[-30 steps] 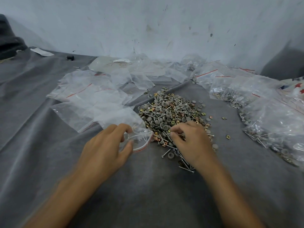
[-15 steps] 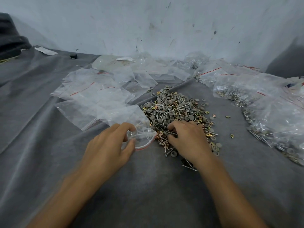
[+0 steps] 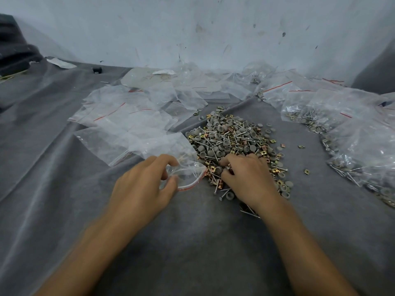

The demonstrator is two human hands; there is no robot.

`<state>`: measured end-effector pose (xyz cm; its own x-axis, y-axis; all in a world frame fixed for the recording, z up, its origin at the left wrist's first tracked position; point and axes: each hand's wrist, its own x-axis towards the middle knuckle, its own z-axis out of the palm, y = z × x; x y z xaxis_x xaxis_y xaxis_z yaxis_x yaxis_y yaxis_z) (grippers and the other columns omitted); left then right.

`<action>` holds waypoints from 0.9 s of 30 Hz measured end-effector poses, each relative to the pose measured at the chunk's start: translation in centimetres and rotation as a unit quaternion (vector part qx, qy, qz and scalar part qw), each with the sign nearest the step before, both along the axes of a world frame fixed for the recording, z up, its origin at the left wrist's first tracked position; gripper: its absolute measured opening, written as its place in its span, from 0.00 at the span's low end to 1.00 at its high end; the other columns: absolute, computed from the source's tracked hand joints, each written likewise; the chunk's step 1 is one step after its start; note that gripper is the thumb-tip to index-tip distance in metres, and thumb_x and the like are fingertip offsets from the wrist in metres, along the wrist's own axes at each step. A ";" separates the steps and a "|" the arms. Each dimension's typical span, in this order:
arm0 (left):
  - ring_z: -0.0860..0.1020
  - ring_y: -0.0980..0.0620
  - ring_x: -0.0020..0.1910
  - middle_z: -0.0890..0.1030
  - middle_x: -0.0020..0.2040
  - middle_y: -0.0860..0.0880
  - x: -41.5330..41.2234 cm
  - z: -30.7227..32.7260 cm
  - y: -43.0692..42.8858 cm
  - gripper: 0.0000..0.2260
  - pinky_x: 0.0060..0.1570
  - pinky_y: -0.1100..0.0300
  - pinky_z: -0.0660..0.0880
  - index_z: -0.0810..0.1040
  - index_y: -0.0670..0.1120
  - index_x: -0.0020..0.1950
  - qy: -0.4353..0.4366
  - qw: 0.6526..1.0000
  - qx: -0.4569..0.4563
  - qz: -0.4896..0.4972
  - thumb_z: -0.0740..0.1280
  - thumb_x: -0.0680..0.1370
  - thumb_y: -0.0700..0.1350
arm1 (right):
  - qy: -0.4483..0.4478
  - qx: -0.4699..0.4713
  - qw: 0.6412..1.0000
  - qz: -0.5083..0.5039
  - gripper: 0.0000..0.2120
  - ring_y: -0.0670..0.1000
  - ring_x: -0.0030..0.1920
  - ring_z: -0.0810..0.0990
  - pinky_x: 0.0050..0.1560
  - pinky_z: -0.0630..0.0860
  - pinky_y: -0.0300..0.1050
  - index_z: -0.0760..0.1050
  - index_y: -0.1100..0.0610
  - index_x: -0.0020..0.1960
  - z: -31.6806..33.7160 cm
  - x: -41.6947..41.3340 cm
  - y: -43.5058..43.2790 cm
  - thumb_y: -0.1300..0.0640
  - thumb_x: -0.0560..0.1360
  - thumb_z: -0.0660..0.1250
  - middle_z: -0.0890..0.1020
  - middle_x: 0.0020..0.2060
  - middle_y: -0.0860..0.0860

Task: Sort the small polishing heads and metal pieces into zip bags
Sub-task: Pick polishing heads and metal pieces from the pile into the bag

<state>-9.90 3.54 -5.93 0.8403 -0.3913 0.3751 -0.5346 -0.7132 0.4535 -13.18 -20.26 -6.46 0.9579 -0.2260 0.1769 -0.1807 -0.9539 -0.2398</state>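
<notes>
Surface: grey cloth point(image 3: 192, 248) below a scuffed white wall point(image 3: 192, 28). Left hand point(image 3: 141, 189): thumb and forefinger curled, pinching the red-striped mouth of a clear zip bag point(image 3: 188, 175), held agape just beside the pile. Right hand point(image 3: 248, 178): fingers curled down into the near side of the pile of polishing heads and metal pieces point(image 3: 226, 137) at the cloth's middle; whether they grip a piece cannot be told. Empty zip bags point(image 3: 128, 116): strewn toward the far edge. Filled zip bags point(image 3: 352, 133): along the right edge.

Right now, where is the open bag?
Head view, left of centre: the left hand holds the bag by its mouth, at the near-left edge of the pile, opposite the right hand.
</notes>
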 end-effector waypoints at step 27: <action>0.75 0.63 0.36 0.76 0.33 0.59 0.3 0.1 -0.4 0.07 0.37 0.56 0.74 0.79 0.58 0.54 -0.015 0.998 -0.055 0.002 0.66 0.78 0.57 | -0.089 0.723 0.684 -0.046 0.08 0.49 0.37 0.83 0.37 0.82 0.41 0.80 0.63 0.55 2.1 -2.1 0.0 0.67 0.82 0.63 0.87 0.44 0.58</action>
<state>-9.56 3.10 -5.82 0.8295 -0.3436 0.4402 -0.5466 -0.6613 0.5137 -15.27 -20.30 -4.36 0.9203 -0.3454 -0.1835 -0.0696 0.3169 -0.9459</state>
